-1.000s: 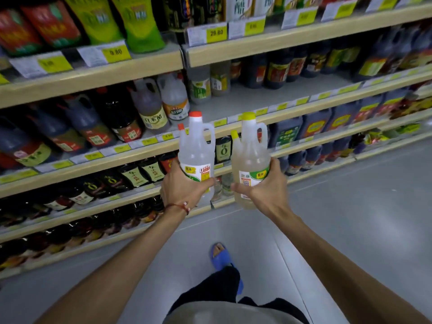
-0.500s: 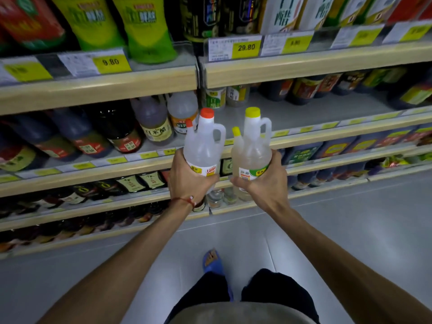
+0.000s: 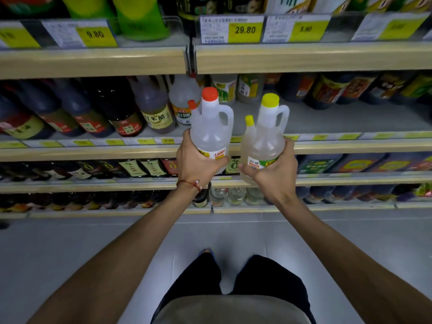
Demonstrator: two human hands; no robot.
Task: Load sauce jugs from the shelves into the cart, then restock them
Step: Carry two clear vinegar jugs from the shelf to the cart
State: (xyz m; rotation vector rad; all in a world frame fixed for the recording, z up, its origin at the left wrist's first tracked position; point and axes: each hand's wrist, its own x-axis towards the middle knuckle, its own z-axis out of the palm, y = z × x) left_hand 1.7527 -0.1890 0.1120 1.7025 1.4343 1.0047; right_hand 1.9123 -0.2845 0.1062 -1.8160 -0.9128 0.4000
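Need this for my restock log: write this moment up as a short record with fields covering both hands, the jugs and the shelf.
left hand: grips red-capped jug round its lower body
right hand: grips yellow-capped jug round its lower body
contents: red-capped clear, yellow-capped pale yellowish
jug pose: both upright, side by side, handles to the right
position: held up in front of the shelf edge
shelf stock: dark bottles to the left
cart: not in view

Green pouches point(image 3: 140, 17) are standing at eleven o'clock, a yellow price tag point(image 3: 245, 30) is showing 29.80 at twelve, and grey floor point(image 3: 70, 253) is lying at six.
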